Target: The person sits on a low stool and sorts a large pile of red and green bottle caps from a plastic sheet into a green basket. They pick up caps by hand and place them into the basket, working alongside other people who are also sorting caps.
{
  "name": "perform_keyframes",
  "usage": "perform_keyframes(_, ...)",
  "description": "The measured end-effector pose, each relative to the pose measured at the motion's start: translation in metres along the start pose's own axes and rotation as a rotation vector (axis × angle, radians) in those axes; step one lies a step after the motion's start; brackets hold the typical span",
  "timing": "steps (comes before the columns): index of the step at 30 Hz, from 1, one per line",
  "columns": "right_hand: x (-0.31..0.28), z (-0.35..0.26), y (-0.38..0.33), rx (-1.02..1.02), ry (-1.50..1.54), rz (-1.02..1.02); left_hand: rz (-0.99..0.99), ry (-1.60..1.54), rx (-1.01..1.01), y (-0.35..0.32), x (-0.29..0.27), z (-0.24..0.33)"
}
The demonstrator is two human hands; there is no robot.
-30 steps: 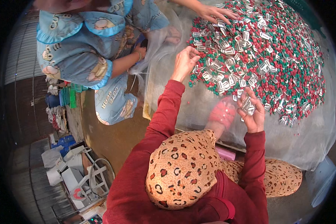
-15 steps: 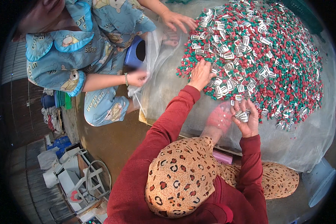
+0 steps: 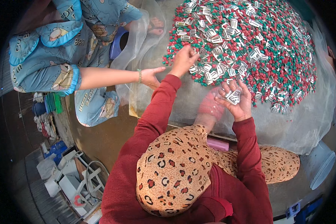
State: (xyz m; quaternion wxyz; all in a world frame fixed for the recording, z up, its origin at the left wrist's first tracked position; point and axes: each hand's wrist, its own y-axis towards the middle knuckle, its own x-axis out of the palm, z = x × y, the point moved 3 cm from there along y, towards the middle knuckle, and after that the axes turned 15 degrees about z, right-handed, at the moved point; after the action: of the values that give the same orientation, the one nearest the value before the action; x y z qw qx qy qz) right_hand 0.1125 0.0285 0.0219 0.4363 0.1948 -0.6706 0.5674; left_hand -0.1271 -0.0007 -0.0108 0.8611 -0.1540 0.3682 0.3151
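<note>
A wide pile of small red and green pieces [image 3: 257, 71], with silvery metal slide buckles [image 3: 216, 37] scattered through it, covers a pale sheet [image 3: 280, 130]. At the pile's near left edge is my left hand [image 3: 183, 60], its fingers curled and pressed together. Whatever they may pinch is hidden. My right hand [image 3: 239, 102] is turned palm up just in front of the pile, fingers bent around a cluster of metal slide buckles [image 3: 233, 97]. A co-worker's hand [image 3: 153, 77], fingers stretched, is close beside my left forearm.
The co-worker, in blue patterned clothes [image 3: 63, 48], sits at the left. My foot in a pink sock [image 3: 211, 104] rests on the sheet between my arms. A blue basin [image 3: 323, 170] stands at the right, and a white machine [image 3: 72, 186] at the lower left.
The view has shifted, so the pile appears higher and farther left. The co-worker's near hand has moved from the sheet's edge toward my left forearm; their other hand has left the pile and the view.
</note>
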Motion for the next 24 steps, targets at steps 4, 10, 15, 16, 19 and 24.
perform_keyframes(4,0.004,0.003,0.002,0.028,0.02,-0.036,-0.126,-0.885,-0.316,0.005,-0.007,-0.005)
perform_keyframes(10,-0.005,0.022,-0.004,0.115,0.012,-0.048,-0.337,-0.737,-0.302,0.023,0.0,0.015)
perform_keyframes(15,-0.023,0.036,-0.019,0.127,-0.082,0.032,0.013,0.293,0.415,0.027,0.026,0.01)
perform_keyframes(16,-0.025,0.037,-0.02,0.13,-0.066,0.046,-0.007,0.292,0.39,0.027,0.028,0.008)
perform_keyframes(19,-0.03,0.033,-0.021,0.117,-0.06,0.097,-0.064,0.2,0.294,0.039,0.02,0.002)
perform_keyframes(24,-0.028,0.018,-0.023,0.082,0.034,0.078,-0.365,-1.11,-0.468,0.012,0.01,0.003)
